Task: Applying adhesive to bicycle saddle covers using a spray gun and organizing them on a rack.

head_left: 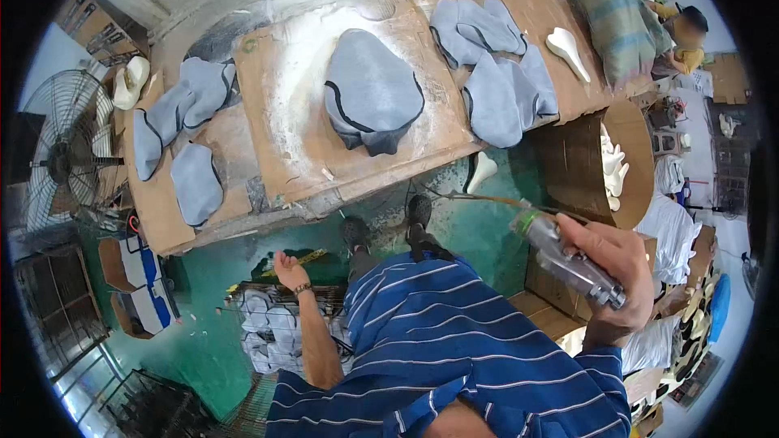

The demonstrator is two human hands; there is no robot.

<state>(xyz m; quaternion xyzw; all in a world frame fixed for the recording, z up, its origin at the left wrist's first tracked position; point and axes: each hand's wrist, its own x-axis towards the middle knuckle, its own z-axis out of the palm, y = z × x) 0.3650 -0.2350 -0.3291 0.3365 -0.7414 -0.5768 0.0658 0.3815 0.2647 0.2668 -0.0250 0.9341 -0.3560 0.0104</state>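
Observation:
My right hand (613, 255) is closed around a clear plastic bottle-like tool (560, 251) with a green band at one end and a metal-looking fitting at the other. A thin brownish hose or cord (487, 197) runs beside it; where it joins is hidden. My left hand (290, 270), fingers loosely apart and nothing visible in them, hangs above a wire crate (345, 298) of grey pieces. Before me on the table, a grey saddle-shaped fabric cover (375, 81) with black edging lies on cardboard (260, 113) dusted white.
More grey covers (495, 105) lie right of it, others (195, 182) left. A cream saddle shell (565, 50) rests near a striped sack (604, 16). A cardboard box (568, 170) holds similar shells. A large fan (65, 154) stands left; a person (686, 40) is far right.

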